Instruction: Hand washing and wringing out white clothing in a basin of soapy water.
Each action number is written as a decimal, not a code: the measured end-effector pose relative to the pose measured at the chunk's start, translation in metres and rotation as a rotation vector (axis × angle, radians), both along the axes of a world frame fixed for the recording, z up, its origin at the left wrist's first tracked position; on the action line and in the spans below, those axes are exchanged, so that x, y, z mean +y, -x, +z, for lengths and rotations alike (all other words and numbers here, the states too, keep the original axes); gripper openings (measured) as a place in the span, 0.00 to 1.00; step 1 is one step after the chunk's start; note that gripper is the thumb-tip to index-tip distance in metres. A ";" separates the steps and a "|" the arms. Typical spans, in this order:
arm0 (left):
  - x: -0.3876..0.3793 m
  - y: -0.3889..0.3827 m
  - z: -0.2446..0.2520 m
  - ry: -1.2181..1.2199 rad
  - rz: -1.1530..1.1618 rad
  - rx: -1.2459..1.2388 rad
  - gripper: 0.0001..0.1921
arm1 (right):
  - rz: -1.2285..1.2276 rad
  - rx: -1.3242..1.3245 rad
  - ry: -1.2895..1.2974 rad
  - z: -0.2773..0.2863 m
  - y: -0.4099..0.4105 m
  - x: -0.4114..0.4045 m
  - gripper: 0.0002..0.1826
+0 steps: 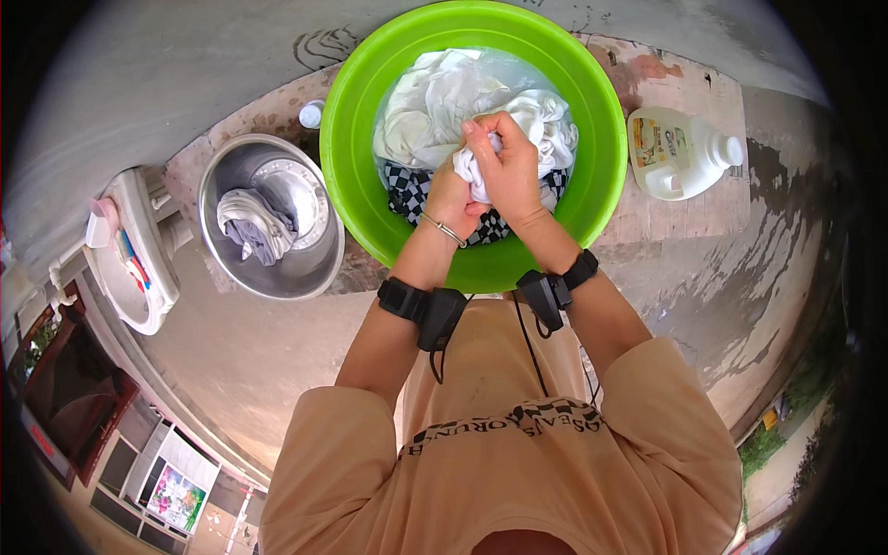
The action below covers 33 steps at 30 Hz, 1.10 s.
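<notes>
A large green plastic basin (472, 274) holds cloudy water and wet laundry. Over its middle, my left hand (451, 194) and my right hand (510, 163) press together around a bunched part of a white cloth (470, 170). More of what looks like the same white fabric bulges out beyond my right hand. Another white garment (423, 114) lies soaking at the far left of the water. Beneath my hands, a black-and-white checkered cloth (409, 189) shows partly; my wrists and the white cloth hide the rest of it.
Left of the green basin stands a metal basin (322, 270) with a twisted grey-and-white garment (257, 225) inside. A translucent plastic jug (683, 154) lies at the right, near a wet floor (784, 208). A small white-capped bottle (311, 114) and a wall-side sink (114, 277) are at the left.
</notes>
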<state>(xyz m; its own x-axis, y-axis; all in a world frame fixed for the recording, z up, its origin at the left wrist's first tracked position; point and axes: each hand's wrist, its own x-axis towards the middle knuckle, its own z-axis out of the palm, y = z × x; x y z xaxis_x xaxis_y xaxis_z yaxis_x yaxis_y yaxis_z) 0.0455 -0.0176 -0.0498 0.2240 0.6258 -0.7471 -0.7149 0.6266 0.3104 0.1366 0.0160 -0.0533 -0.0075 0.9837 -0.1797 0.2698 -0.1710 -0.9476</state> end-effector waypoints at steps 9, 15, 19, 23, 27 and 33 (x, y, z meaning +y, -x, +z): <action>-0.007 -0.004 0.003 -0.031 0.037 0.055 0.11 | 0.007 -0.035 -0.051 -0.004 0.004 0.024 0.20; 0.001 0.007 -0.001 -0.057 0.180 -0.036 0.13 | 0.072 0.171 0.060 0.036 0.018 -0.026 0.19; 0.001 0.006 0.001 -0.095 0.027 0.070 0.11 | 0.026 -0.046 -0.077 0.019 0.014 0.000 0.22; -0.004 0.003 0.009 -0.100 -0.007 0.077 0.12 | -0.093 0.045 0.086 0.005 0.003 0.024 0.21; 0.005 -0.003 0.008 0.008 0.082 0.209 0.11 | 0.026 0.068 -0.022 0.033 0.009 -0.015 0.21; 0.004 -0.005 0.018 -0.078 0.044 0.178 0.12 | -0.050 0.046 0.044 0.017 0.003 0.022 0.23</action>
<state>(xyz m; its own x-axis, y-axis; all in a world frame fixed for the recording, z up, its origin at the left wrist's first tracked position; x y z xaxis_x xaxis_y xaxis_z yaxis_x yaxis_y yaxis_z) 0.0509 -0.0135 -0.0323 0.0639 0.6897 -0.7212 -0.6707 0.5648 0.4808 0.1336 0.0380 -0.0362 0.0318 0.9742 -0.2235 0.2165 -0.2250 -0.9500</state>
